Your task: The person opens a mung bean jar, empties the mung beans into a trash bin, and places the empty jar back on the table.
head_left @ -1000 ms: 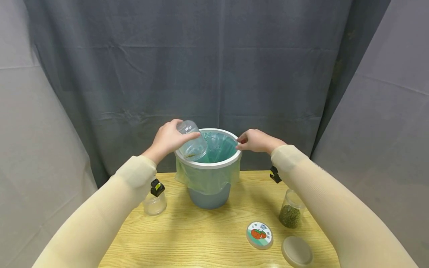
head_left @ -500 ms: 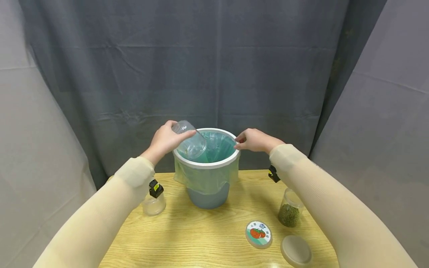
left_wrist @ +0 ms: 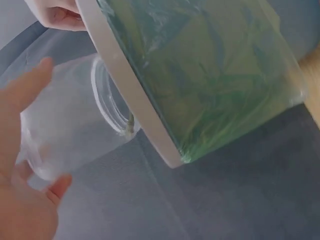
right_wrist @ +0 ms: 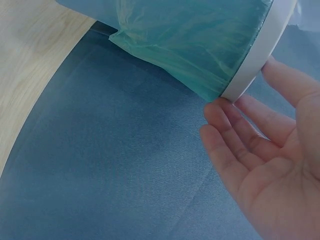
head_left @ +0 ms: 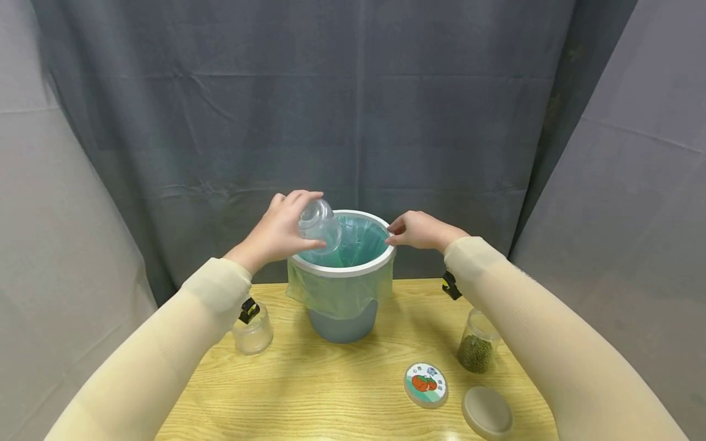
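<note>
My left hand (head_left: 278, 231) grips a clear plastic jar (head_left: 322, 228) from its base end, thumb on the near side and fingers over the far side. The jar is tipped, with its mouth at the opening of a grey trash can (head_left: 343, 324) lined with a greenish bag (head_left: 342, 293). In the left wrist view, a few small greenish bits (left_wrist: 131, 123) cling inside the jar's mouth. My right hand (head_left: 423, 231) pinches the can's white rim (right_wrist: 257, 52) on its right side, with the thumb and fingertips at the rim in the right wrist view.
On the wooden table (head_left: 331, 392), a second clear jar (head_left: 254, 334) stands at left. A jar part full of green granules (head_left: 475, 352) is at right, beside my right forearm. Near it lie a tomato-printed lid (head_left: 426, 384) and a plain beige lid (head_left: 488, 411). Grey curtains (head_left: 220, 122) hang behind.
My left hand has turned the jar further over and spread its fingers round it. Green bits seen near the jar's mouth earlier no longer show there in the head view. The right hand stays put.
</note>
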